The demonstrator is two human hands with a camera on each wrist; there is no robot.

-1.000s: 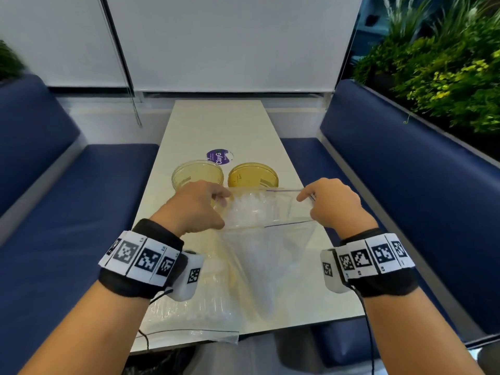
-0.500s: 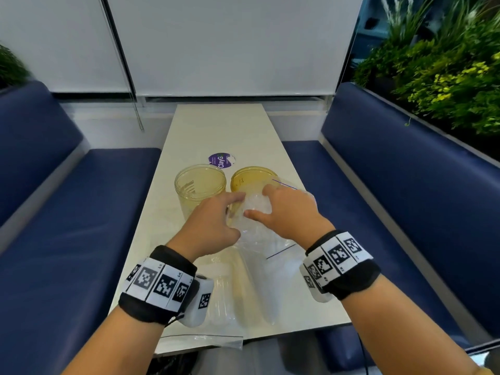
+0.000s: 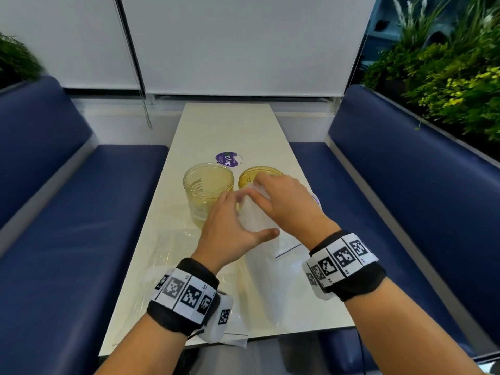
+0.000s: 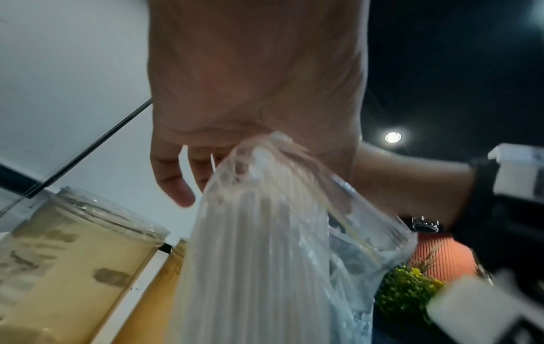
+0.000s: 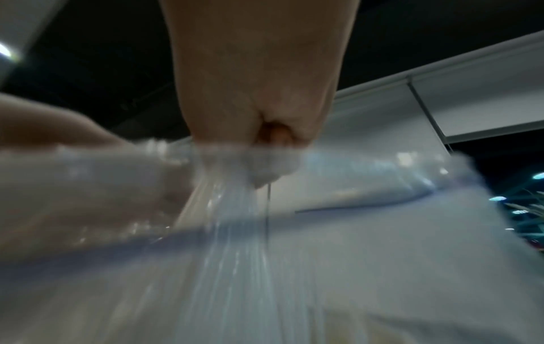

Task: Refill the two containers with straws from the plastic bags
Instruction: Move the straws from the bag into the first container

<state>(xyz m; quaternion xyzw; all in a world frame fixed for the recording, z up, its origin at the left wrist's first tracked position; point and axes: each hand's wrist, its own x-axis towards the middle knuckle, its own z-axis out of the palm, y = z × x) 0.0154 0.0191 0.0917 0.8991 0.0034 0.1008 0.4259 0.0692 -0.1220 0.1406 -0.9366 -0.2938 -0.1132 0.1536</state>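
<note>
Right hand (image 3: 284,204) gripping the straws (image 4: 250,256) at the mouth of the plastic bag (image 3: 270,280), left hand (image 3: 230,226) curled around the same bundle, just before two yellowish containers (image 3: 208,185) on the desk (image 3: 227,125).

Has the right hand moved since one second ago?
Yes. The right hand moved left and forward, from beside the right container to over its rim.

Right hand (image 3: 286,201) fingertips — buried in bag (image 3: 266,266); right-wrist view blurred.
</note>
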